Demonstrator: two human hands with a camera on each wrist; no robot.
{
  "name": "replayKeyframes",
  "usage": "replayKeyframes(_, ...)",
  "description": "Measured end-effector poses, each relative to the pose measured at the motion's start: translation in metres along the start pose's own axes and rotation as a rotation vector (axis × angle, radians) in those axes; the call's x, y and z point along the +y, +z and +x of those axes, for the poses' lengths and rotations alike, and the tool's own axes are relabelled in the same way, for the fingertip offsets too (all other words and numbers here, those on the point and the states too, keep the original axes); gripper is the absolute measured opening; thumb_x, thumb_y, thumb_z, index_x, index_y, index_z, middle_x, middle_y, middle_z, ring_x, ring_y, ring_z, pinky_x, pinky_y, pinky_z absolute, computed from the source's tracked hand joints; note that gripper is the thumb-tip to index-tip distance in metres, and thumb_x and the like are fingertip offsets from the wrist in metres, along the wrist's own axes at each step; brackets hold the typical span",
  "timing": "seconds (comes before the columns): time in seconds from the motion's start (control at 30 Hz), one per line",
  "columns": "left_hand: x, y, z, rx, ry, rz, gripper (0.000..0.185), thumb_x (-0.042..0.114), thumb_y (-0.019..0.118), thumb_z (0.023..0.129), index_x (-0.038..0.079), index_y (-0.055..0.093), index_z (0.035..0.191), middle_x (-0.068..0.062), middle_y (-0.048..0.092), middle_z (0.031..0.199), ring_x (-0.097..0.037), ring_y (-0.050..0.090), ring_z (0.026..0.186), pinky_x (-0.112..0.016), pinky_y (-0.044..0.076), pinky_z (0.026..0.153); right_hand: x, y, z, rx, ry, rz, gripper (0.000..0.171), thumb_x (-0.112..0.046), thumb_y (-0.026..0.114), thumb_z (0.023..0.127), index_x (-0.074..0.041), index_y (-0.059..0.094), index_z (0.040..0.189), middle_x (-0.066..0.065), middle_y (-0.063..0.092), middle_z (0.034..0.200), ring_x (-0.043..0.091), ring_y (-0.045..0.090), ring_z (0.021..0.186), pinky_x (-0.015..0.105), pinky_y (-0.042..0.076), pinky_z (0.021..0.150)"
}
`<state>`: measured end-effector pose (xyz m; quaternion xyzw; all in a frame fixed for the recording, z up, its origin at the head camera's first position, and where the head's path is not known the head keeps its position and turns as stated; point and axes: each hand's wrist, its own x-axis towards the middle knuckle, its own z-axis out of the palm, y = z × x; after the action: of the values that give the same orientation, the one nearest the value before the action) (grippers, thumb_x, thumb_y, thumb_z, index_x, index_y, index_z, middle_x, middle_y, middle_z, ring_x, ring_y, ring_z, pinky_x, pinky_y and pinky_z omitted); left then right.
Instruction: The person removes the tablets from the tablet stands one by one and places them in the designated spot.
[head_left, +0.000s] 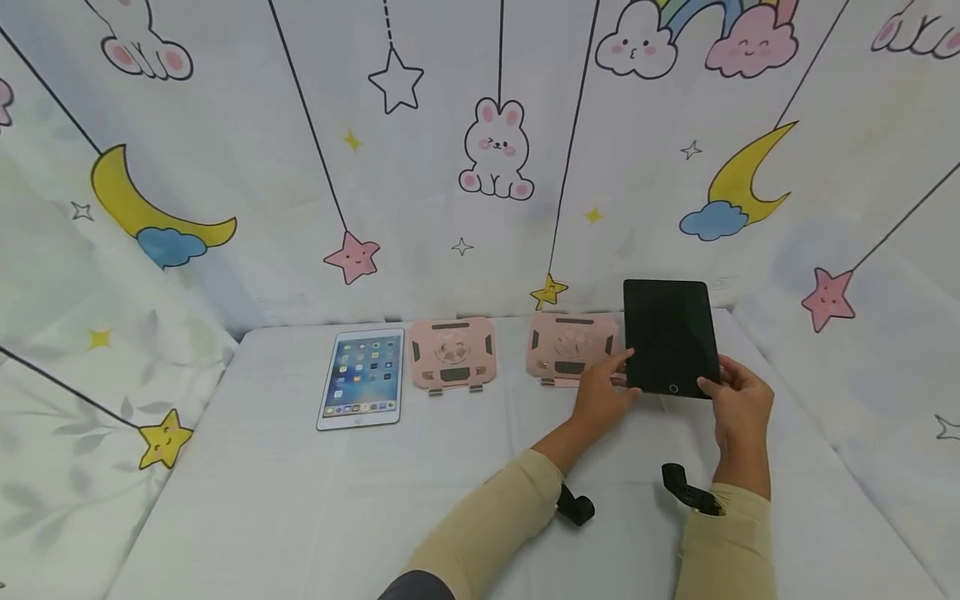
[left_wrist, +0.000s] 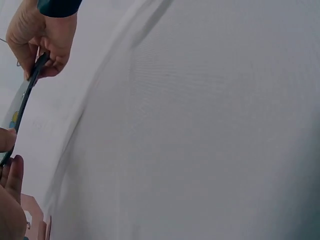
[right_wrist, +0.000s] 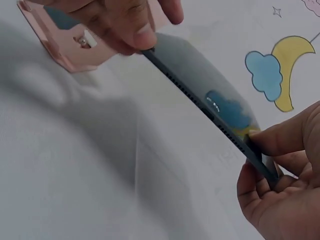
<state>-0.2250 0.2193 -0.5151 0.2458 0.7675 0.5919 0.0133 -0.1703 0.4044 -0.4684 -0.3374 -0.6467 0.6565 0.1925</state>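
Note:
A black tablet with a dark screen and a round home button is held raised between both hands. My left hand grips its lower left corner, and my right hand pinches the lower right corner with the thumb on the front. From the right wrist, the tablet's edge with its port and speaker holes shows, its glossy face reflecting the printed backdrop. Beside my left hand lies a pink tablet case with dark patches, partly hidden by that hand.
Left of that, a second pink case lies next to a white tablet with a lit home screen. All rest on a white-covered table against a printed cloth backdrop. Black camera mounts stick out from the wrists.

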Motion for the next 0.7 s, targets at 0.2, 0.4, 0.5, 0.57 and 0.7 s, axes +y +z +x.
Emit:
replayKeyframes(0.2, -0.007, 0.013, -0.008, -0.016, -0.070, 0.061, 0.060, 0.010, 0.080, 0.088, 0.020, 0.057, 0.142, -0.003, 0.067, 0.130, -0.009, 0.068, 0.111, -0.019, 0.056, 0.092, 0.012, -0.013, 0.007, -0.030, 0.103, -0.177, 0.062, -0.001, 0.065, 0.094, -0.012, 0.047, 0.153, -0.016, 0.050, 0.110, 0.004, 0.048, 0.108, 0.012, 0.046, 0.092)
replayKeyframes(0.4, -0.015, 0.022, -0.012, -0.019, -0.079, 0.140, 0.056, 0.015, 0.079, 0.090, 0.019, 0.057, 0.142, -0.002, 0.071, 0.127, -0.008, 0.065, 0.114, -0.023, 0.053, 0.098, 0.027, -0.016, 0.013, -0.034, 0.137, -0.242, 0.064, -0.002, 0.067, 0.093, -0.011, 0.047, 0.153, -0.014, 0.051, 0.111, 0.009, 0.050, 0.116, 0.035, 0.040, 0.116)
replayKeyframes(0.5, -0.016, 0.023, -0.014, -0.019, -0.090, 0.178, 0.055, 0.016, 0.078, 0.090, 0.018, 0.058, 0.141, -0.002, 0.071, 0.122, -0.007, 0.065, 0.111, -0.024, 0.053, 0.097, 0.032, -0.014, 0.014, -0.044, 0.150, -0.245, 0.064, -0.001, 0.066, 0.093, -0.010, 0.046, 0.153, -0.009, 0.055, 0.116, 0.019, 0.051, 0.127, 0.040, 0.038, 0.120)
replayKeyframes(0.57, -0.016, 0.023, -0.013, -0.024, -0.100, 0.190, 0.056, 0.016, 0.078, 0.090, 0.018, 0.057, 0.142, -0.002, 0.070, 0.122, -0.007, 0.065, 0.111, -0.024, 0.053, 0.097, 0.033, -0.014, 0.014, -0.058, 0.153, -0.248, 0.064, -0.002, 0.065, 0.093, -0.010, 0.045, 0.154, -0.001, 0.056, 0.126, 0.026, 0.046, 0.139, 0.043, 0.035, 0.123)
replayKeyframes(0.7, -0.015, 0.024, -0.012, -0.051, -0.106, 0.227, 0.059, 0.018, 0.076, 0.092, 0.018, 0.052, 0.146, -0.002, 0.068, 0.126, -0.009, 0.063, 0.113, -0.026, 0.051, 0.103, 0.033, -0.016, 0.015, -0.071, 0.142, -0.276, 0.062, -0.005, 0.064, 0.095, -0.008, 0.044, 0.154, 0.010, 0.049, 0.146, 0.031, 0.033, 0.151, 0.046, 0.031, 0.125)
